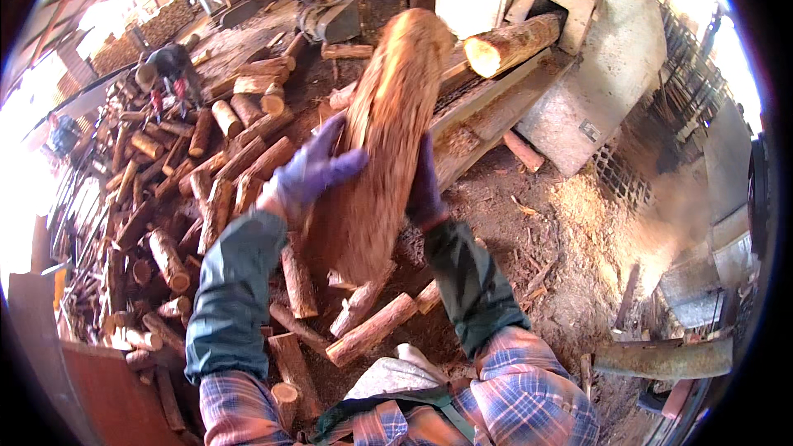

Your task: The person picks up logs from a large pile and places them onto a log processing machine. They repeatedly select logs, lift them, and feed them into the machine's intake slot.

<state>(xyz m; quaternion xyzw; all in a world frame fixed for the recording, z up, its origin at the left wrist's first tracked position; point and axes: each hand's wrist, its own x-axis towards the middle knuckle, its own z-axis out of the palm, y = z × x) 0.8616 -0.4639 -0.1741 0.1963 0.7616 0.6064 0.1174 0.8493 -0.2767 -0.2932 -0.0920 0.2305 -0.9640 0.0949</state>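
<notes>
A thick, rough-barked log (387, 124) is up in front of me, tilted with its far end raised, blurred a little by motion. My left hand (312, 167), in a purple glove, presses against the log's left side with thumb and fingers spread along the bark. On the opposite side my right hand (425, 186), gloved the same way, grips the log; its fingers are partly hidden behind the wood. Dark green sleeve covers reach up both forearms. Beyond the log, another log (512, 43) with a pale cut end lies on a metal trough (496, 120) leading from a machine opening.
A large pile of cut logs (169, 260) spreads across the left, with more logs (372, 330) by my feet. Among the pile at far left a person (169, 74) bends over. A metal machine housing (615, 58) stands at right, near sawdust (582, 206) on the ground.
</notes>
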